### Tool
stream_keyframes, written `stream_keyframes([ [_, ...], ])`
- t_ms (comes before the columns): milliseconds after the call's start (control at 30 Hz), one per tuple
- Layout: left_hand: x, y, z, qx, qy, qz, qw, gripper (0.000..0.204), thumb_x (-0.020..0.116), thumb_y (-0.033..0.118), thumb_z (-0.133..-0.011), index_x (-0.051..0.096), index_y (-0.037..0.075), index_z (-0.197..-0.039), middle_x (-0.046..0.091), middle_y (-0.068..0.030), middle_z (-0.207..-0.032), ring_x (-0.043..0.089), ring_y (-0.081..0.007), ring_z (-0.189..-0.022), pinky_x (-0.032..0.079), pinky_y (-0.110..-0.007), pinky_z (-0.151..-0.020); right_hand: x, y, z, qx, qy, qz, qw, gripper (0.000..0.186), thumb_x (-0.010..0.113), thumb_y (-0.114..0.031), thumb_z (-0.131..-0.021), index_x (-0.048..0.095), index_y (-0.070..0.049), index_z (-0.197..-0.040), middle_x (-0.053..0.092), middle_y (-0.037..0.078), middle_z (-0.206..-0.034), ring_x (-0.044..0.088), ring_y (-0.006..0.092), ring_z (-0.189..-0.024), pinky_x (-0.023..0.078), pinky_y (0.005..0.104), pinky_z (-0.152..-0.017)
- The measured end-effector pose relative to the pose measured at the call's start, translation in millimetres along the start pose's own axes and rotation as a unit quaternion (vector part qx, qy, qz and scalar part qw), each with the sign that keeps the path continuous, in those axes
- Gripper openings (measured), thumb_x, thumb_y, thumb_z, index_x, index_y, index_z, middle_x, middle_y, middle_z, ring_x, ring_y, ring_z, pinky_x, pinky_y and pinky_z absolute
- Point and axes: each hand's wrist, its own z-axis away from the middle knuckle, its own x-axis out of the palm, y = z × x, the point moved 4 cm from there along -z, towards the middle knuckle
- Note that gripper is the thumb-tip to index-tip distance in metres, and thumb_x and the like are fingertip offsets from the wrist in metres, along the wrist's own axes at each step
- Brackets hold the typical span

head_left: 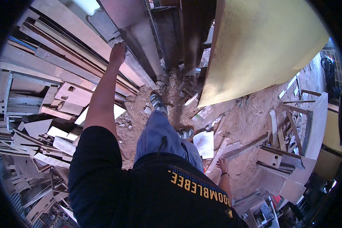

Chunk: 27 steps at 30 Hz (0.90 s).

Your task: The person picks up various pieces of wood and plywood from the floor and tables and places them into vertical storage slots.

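My left arm is stretched forward, and my left hand [117, 54] is closed over the upper edge of a narrow greyish board [134, 65]. That board stands on edge among other leaning boards. Low at my side hangs my right hand [223, 166], holding nothing, its fingers loosely apart. A wide dark pinkish panel [135, 28] leans just to the right of the board at my left hand. Farther right stands a large yellowish sheet [262, 45], tilted, its lower corner close to the floor.
Stacked long planks [60, 45] fill the left side, with wooden frames and offcuts [45, 131] below them. My sandalled feet [158, 103] are on a dusty, debris-strewn floor [247, 117]. A white piece [204, 144] lies by my leg. An upturned wooden frame [316, 123] stands at the right.
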Motion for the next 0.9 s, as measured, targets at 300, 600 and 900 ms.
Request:
stream_keyframes([
  [300, -47.6, 9.6, -82.8, 0.078, -0.058, 0.106, 0.990, 0.035, 0.073, 0.012, -0.079, 0.057, 0.008, -0.110, 0.066, -0.0181, -0.103, 0.063, -0.0396, -0.098, 0.049, -0.049, -0.082, 12.5, -26.5, -5.7, -0.025, 0.000, 0.002, 1.000, 0.043, 0.062, -0.033, -0.094, 0.050, -0.002, -0.121, 0.067, 0.018, -0.100, 0.070, 0.0250, -0.077, 0.055, 0.0349, -0.059],
  [600, -19.8, -26.1, -139.7, 0.138, -0.151, 0.048, 0.978, 0.044, 0.076, 0.011, -0.076, 0.060, 0.011, -0.117, 0.065, -0.0171, -0.111, 0.060, -0.0376, -0.108, 0.048, -0.047, -0.091, 57.7, -99.9, -8.6, -0.018, 0.008, 0.013, 1.000, 0.044, 0.063, -0.035, -0.094, 0.051, -0.002, -0.119, 0.068, 0.017, -0.098, 0.069, 0.0232, -0.077, 0.054, 0.0342, -0.058],
  [900, -10.3, -52.7, -142.0, 0.235, -0.044, -0.134, 0.962, 0.034, 0.074, 0.021, -0.077, 0.068, 0.014, -0.110, 0.067, -0.0106, -0.109, 0.059, -0.0298, -0.112, 0.047, -0.041, -0.097, 109.3, -173.9, 2.7, -0.022, -0.010, 0.025, 0.999, 0.047, 0.065, -0.038, -0.092, 0.051, -0.002, -0.120, 0.068, 0.016, -0.097, 0.069, 0.0221, -0.074, 0.054, 0.0330, -0.057],
])
